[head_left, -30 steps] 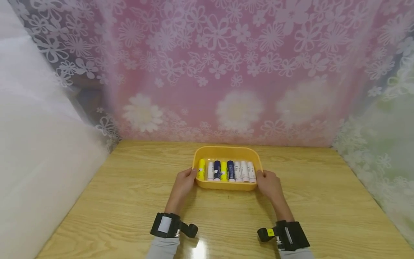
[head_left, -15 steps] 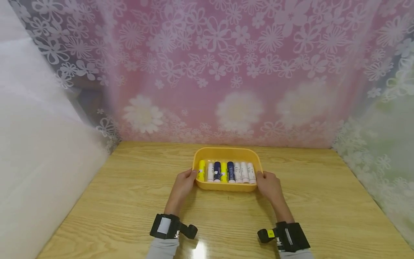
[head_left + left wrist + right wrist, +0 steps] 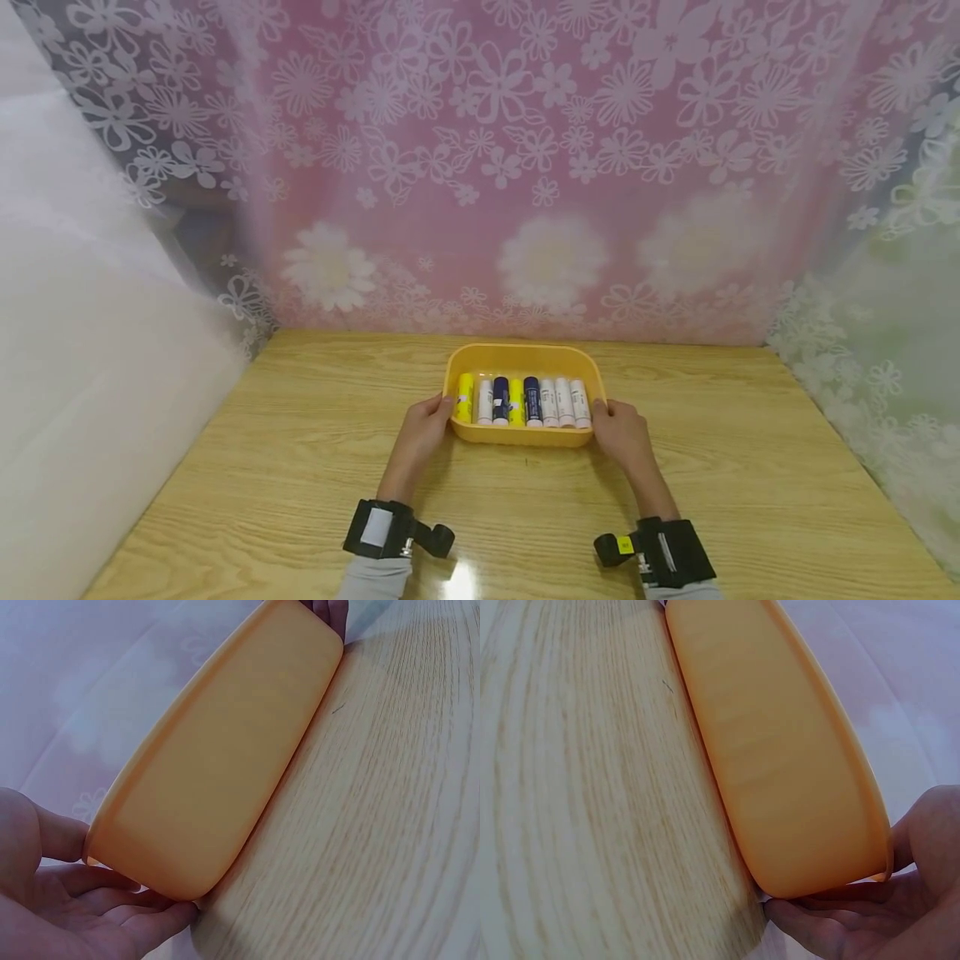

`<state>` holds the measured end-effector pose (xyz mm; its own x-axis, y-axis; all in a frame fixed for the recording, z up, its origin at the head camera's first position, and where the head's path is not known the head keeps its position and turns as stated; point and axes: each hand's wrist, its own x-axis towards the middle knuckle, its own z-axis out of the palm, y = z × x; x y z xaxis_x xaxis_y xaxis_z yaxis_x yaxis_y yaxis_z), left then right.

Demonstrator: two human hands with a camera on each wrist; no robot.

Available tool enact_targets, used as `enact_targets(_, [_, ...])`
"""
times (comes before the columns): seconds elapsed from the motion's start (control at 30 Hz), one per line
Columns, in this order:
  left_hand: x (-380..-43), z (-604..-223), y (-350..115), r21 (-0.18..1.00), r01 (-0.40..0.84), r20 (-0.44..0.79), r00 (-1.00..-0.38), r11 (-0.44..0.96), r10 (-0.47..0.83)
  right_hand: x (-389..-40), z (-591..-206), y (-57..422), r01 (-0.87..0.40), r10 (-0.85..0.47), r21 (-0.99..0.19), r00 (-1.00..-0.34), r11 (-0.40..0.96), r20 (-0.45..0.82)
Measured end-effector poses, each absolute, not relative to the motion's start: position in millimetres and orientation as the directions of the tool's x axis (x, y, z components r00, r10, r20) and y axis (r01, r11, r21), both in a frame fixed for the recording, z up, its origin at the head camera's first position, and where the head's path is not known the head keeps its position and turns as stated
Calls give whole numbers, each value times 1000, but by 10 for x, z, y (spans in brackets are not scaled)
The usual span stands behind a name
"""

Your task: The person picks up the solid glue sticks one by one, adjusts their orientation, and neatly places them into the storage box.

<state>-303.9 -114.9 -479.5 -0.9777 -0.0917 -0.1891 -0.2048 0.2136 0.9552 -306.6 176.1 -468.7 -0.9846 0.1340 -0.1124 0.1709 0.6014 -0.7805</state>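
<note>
A yellow plastic bin sits near the far side of the table, with a row of small capped tubes inside that look like glue sticks. Among them are a yellow tube at the left end, a navy tube near the middle and white tubes on the right. My left hand grips the bin's left end, thumb at the rim and fingers curled under the base in the left wrist view. At the opposite end, my right hand grips it the same way, fingers beneath the corner.
The wooden table extends to both sides and in front of the bin. A pink flowered curtain hangs behind its far edge, a white sheet on the left and a pale flowered sheet on the right.
The head view has shifted very slightly. Both hands keep their hold on the bin, which stays at the same spot on the table.
</note>
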Motion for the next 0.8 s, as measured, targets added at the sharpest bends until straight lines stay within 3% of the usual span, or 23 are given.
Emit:
enact_targets(0.6, [-3008, -4699, -1188, 956, -182, -163, -981, 229, -100, -3054, -4623, 1793, 152, 71, -752, -988, 642, -138])
enact_targets(0.8, [-3014, -4616, -1225, 954, -163, -136, -983, 250, -122, -3044, -4502, 1780, 85, 52, -751, -996, 655, -67])
